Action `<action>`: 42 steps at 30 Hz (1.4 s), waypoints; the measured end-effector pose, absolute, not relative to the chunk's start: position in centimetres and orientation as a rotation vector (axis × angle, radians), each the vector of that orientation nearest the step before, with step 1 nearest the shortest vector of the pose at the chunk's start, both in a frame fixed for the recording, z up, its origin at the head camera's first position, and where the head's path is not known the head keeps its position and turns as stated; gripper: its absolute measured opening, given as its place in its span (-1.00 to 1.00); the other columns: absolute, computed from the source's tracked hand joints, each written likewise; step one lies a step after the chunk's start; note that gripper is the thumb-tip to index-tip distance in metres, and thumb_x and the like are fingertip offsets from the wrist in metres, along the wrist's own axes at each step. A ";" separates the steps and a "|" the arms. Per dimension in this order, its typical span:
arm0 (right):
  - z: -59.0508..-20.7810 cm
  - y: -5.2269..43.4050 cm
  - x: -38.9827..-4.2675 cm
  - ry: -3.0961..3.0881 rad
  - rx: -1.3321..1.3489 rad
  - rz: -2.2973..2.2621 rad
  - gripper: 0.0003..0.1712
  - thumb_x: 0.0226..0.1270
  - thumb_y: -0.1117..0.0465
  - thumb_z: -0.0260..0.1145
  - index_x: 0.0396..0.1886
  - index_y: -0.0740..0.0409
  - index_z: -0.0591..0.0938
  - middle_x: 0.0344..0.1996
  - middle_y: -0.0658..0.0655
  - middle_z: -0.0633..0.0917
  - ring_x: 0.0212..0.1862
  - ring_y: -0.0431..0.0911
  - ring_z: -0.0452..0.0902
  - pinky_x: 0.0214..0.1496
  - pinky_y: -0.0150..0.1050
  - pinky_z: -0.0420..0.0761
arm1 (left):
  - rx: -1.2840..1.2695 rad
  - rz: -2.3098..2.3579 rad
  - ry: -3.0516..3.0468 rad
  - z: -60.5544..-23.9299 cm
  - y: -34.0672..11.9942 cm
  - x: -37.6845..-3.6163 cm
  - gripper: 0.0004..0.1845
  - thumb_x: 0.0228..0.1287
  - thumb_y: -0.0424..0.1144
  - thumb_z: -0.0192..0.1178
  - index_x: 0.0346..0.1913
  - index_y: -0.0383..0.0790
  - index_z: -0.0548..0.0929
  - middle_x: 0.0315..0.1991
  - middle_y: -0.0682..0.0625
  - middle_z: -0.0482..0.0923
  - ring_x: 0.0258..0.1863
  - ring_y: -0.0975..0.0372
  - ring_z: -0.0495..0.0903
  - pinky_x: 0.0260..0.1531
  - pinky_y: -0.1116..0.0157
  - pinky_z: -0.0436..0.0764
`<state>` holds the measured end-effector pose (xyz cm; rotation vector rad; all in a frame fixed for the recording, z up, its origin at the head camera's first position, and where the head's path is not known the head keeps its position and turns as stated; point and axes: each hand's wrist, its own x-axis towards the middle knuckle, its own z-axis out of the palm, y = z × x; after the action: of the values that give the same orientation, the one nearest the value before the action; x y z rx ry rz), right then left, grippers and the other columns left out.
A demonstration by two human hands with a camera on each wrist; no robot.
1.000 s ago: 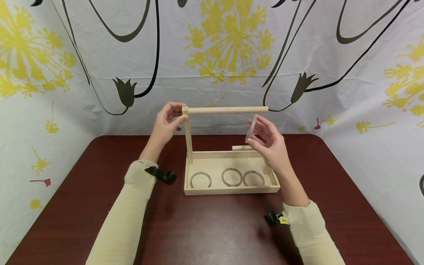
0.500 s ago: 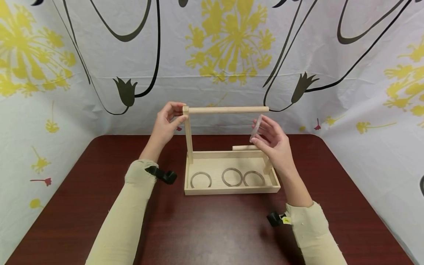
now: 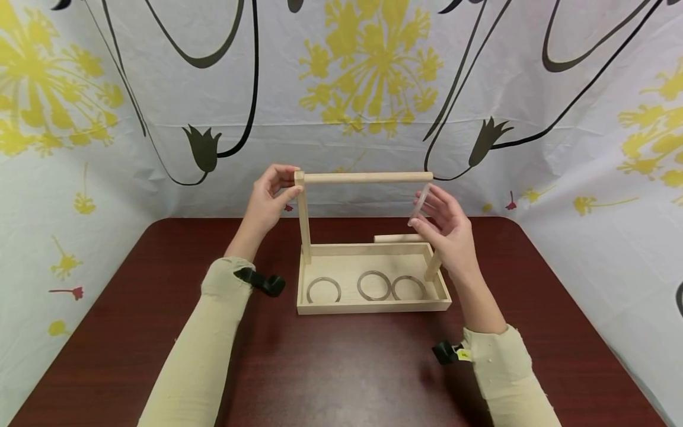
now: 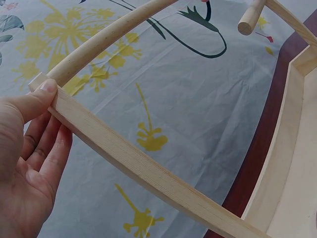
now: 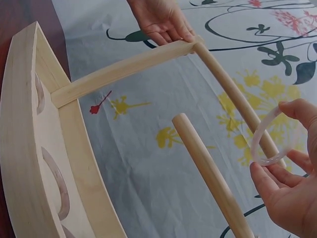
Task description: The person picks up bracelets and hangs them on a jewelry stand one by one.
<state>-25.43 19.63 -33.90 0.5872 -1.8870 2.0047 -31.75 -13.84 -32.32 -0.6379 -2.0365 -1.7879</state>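
Observation:
A wooden tray [image 3: 373, 307] carries an upright post [image 3: 304, 219] at its left with a horizontal dowel [image 3: 368, 177] on top. My left hand [image 3: 288, 181] pinches the corner where the post [image 4: 138, 163] meets the dowel [image 4: 99, 44], thumb on the post's top. My right hand [image 3: 427, 207] holds a clear plastic ring [image 3: 418, 204] edge-up, just below the dowel's free right end. In the right wrist view the ring [image 5: 270, 136] sits close beside the dowel [image 5: 233, 94], pinched between thumb and fingers.
Three rings [image 3: 373, 284] lie flat in the tray. A short slanted peg [image 3: 433, 267] stands at the tray's right end below my right hand. A loose dowel [image 3: 392, 238] lies behind the tray. The tray sits on a dark red table [image 3: 341, 367] with patterned cloth walls.
My right hand has carried the clear ring rightward, from under the dowel's right part to its free end. The left hand and the frame have stayed still.

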 end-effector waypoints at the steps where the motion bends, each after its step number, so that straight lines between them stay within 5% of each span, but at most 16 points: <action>1: -33.9 19.7 -25.4 -1.887 0.581 2.000 -0.21 0.24 0.57 0.31 0.47 0.20 0.32 0.20 -0.04 0.60 0.28 -0.09 0.53 0.23 -0.39 0.58 | -0.641 -1.787 -2.036 -32.3 -13.8 -31.7 -0.64 0.31 -0.53 0.22 0.14 -0.52 0.48 -0.13 0.26 0.57 -0.12 0.39 0.56 -0.08 0.50 0.56; 42: -33.1 20.5 -25.6 -2.012 0.282 1.870 -0.23 0.27 0.42 0.37 0.47 0.07 0.35 0.25 0.03 0.53 0.22 -0.23 0.50 0.17 -0.55 0.54 | -0.636 -1.781 -2.055 -32.2 -13.9 -31.7 -0.64 0.33 -0.51 0.22 0.15 -0.51 0.48 -0.11 0.23 0.56 -0.11 0.39 0.55 -0.06 0.47 0.57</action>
<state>-25.59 20.49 -33.06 0.2816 -2.0117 1.8704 -31.65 -13.86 -32.20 -0.6356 -2.0549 -1.7814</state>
